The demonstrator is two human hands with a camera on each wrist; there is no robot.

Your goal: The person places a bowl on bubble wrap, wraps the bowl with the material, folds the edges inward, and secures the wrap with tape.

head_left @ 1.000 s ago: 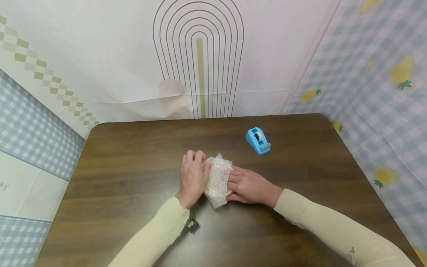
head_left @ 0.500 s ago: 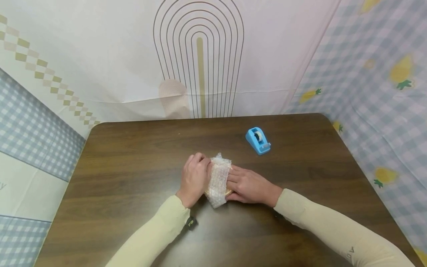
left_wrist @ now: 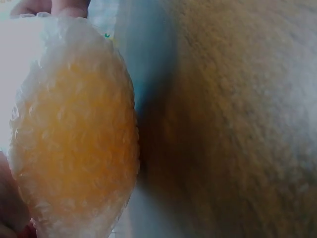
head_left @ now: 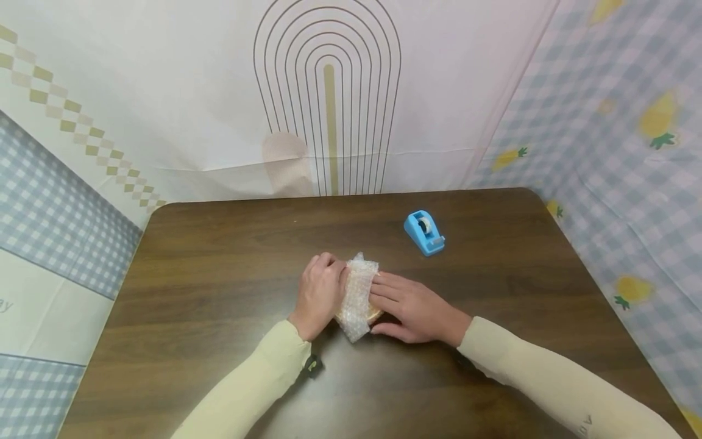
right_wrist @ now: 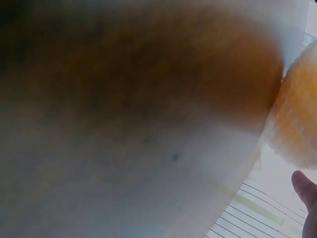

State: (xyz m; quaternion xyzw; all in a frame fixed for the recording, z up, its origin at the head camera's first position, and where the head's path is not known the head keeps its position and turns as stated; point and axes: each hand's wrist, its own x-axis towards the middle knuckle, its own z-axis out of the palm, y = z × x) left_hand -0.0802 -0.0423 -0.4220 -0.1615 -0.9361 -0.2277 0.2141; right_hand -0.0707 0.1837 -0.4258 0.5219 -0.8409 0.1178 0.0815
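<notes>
A yellow-orange item wrapped in bubble wrap (head_left: 358,299) lies at the middle of the table, its kind hidden by the wrap. My left hand (head_left: 318,296) grips its left side with curled fingers. From the right, the straight fingers of my right hand (head_left: 414,308) rest on the wrap, the thumb stretched apart below them. In the left wrist view the bubble wrap (left_wrist: 74,139) shows a rounded orange shape inside. Part of the same bundle of bubble wrap (right_wrist: 299,111) enters the right wrist view at the right edge, above a thumb (right_wrist: 306,191).
A blue tape dispenser (head_left: 425,233) with a roll of tape stands on the brown wooden table (head_left: 230,244), behind and right of the wrapped item. Patterned cloth hangs (head_left: 208,91) border the table at the back and both sides.
Over the last second, my left fingers have closed in on the wrap. My right hand has shifted slightly right, its fingers straightening and its thumb coming away, baring more of the item's yellowish edge.
</notes>
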